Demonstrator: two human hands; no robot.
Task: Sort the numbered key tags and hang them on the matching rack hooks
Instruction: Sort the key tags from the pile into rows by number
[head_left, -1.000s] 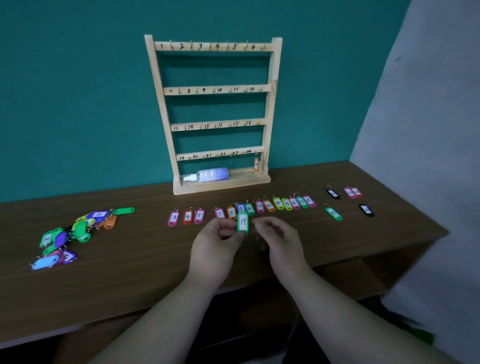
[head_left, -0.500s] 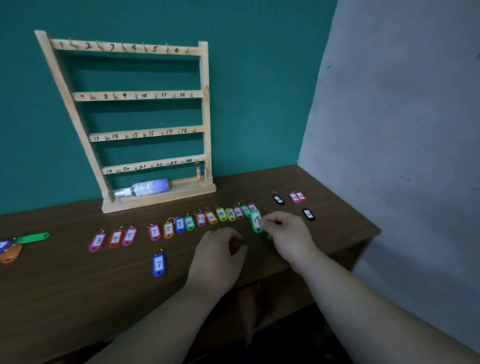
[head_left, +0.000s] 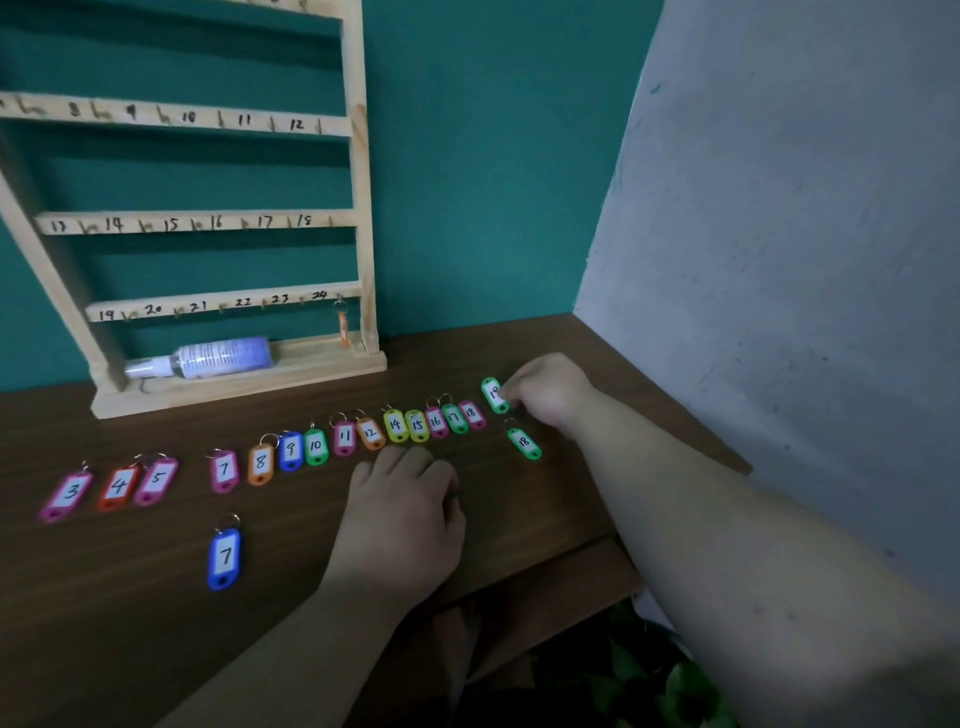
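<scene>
Head view: right hand (head_left: 550, 392) pinches a green tag (head_left: 493, 395), oval plastic with a white label inked 19, tilted just beyond the right end of the row (head_left: 395, 426) of numbered tags on the bench (head_left: 130, 623). Left hand (head_left: 405, 514) rests before the row, fingers loosely curled, holding nothing.
</scene>
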